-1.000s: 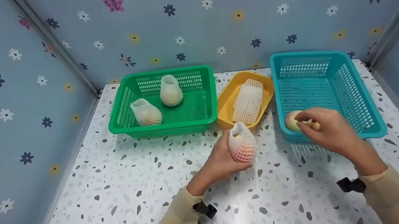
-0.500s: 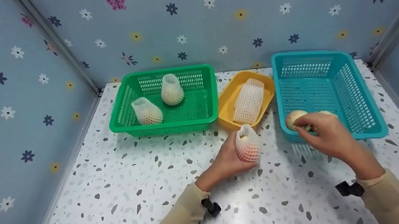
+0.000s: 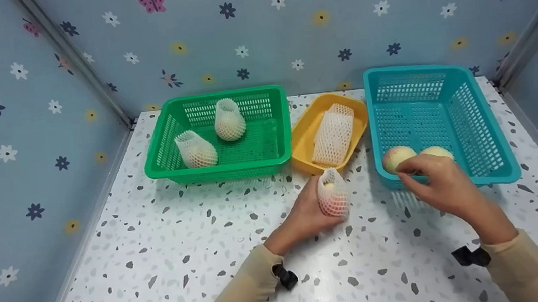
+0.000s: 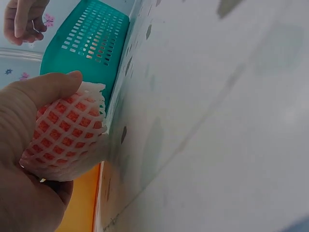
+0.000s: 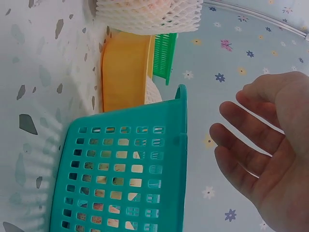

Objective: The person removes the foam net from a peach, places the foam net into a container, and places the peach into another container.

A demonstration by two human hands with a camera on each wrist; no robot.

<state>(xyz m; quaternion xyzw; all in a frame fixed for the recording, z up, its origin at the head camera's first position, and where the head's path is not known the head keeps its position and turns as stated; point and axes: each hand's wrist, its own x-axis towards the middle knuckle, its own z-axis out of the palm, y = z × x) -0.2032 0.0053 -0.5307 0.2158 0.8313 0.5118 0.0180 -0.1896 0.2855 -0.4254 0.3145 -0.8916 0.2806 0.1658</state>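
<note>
My left hand grips a peach in a white foam net sleeve, above the table in front of the yellow tray. In the left wrist view, the thumb lies across the net sleeve and red skin shows through the mesh. My right hand hovers over the front rim of the teal basket, its fingers loosely bent and nothing held, as the right wrist view shows. Below and behind it, two bare peaches sit inside: one pale with a red blush, the other yellowish and partly hidden by the hand.
A green basket at the left holds two net-sleeved fruits. Between the baskets, a yellow tray contains flat white foam net sleeves. Patterned wall panels stand behind and at both sides of the speckled table.
The left hand has shifted slightly right with the net-sleeved peach. The right hand's fingers have come away from the fruit in the teal basket, and a second peach now shows behind it.
</note>
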